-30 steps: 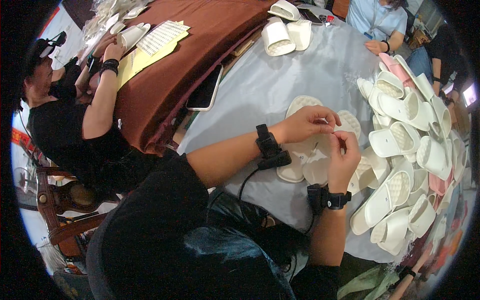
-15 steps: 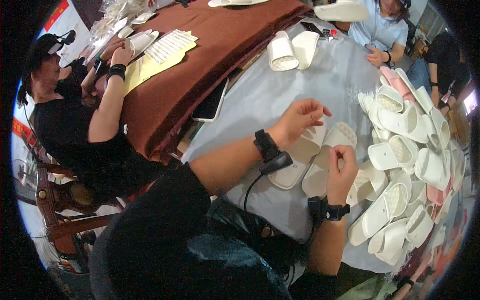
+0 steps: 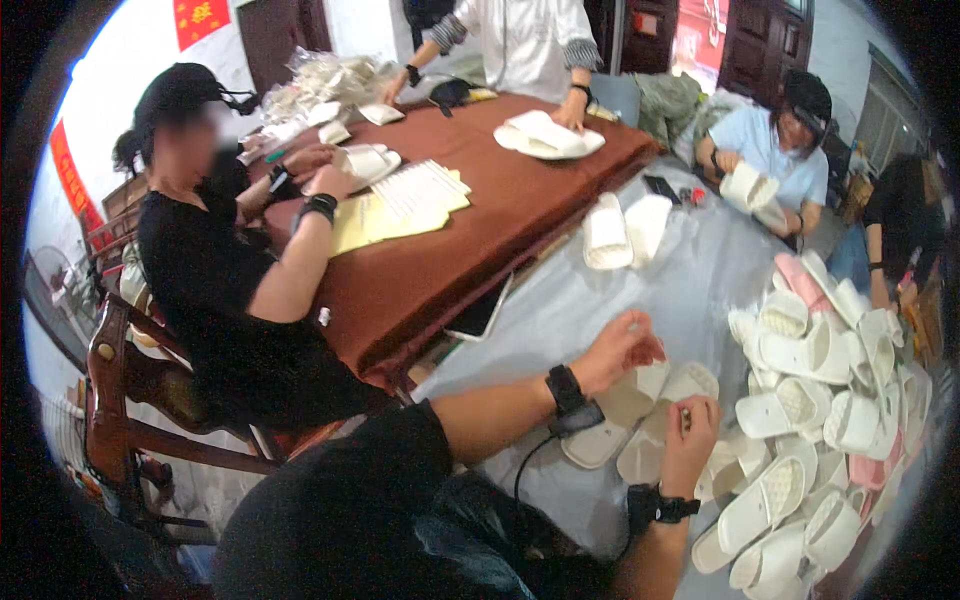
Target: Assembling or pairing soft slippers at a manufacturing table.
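"How do the hands stand?"

"From my end, the left hand [image 3: 620, 352] is raised over the pair of white slippers [image 3: 597, 443], its fingers bent but parted, and I make out nothing in it. The right hand [image 3: 692, 435] is curled over the right-hand slipper of that pair. Something small may show between its fingers, but I can't tell whether they're clamped on it. The two hands are apart from each other."

"And the pair itself?"

"Side by side on the grey-covered worktop [image 3: 690, 290], heels toward the wearer, partly hidden by the hands."

"How far along are we?"

"I can only judge by the layout. One pair lies at the hands, another pair [image 3: 605, 235] sits apart near the far edge, and a big heap of loose slippers [image 3: 785, 410], mostly white with some pink, crowds the right side. Whether that heap is finished or waiting, I can't tell."

"Any containers?"

"I have clear plastic bags [image 3: 335, 85] bunched at the far left of the brown-covered worktop [image 3: 430, 270]. There are pale shapes among them, but they're too blurred for me to say what's inside."
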The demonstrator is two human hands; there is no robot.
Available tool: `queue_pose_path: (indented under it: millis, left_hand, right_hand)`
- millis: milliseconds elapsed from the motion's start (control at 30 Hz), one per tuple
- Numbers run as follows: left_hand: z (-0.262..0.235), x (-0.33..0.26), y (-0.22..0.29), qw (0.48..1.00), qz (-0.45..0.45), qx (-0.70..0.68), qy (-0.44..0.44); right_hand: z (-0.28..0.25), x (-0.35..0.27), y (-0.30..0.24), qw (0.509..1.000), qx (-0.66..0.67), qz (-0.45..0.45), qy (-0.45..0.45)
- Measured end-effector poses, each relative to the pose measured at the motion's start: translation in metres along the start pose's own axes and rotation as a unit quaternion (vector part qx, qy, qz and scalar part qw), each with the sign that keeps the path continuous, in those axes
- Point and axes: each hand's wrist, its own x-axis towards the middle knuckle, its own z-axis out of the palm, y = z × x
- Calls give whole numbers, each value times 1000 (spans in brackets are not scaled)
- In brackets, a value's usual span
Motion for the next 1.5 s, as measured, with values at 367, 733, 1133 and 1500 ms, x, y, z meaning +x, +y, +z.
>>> queue_pose_path:
  millis: [367, 733, 1133, 1500]
  left_hand:
    - [29, -14, 7, 952, 124, 270, -75]
    - [54, -54, 58, 882, 250, 398, -30]
    - [53, -108, 89, 816, 277, 508, -23]
    - [-22, -148, 42, 908, 39, 410, 80]
  right_hand:
    - [2, -6, -6, 995, 95, -3, 17]
    - [5, -4, -6, 992, 118, -32, 8]
    - [-9, 0, -9, 994, 98, -33, -40]
    - [-26, -16, -45, 942, -130, -148, -273]
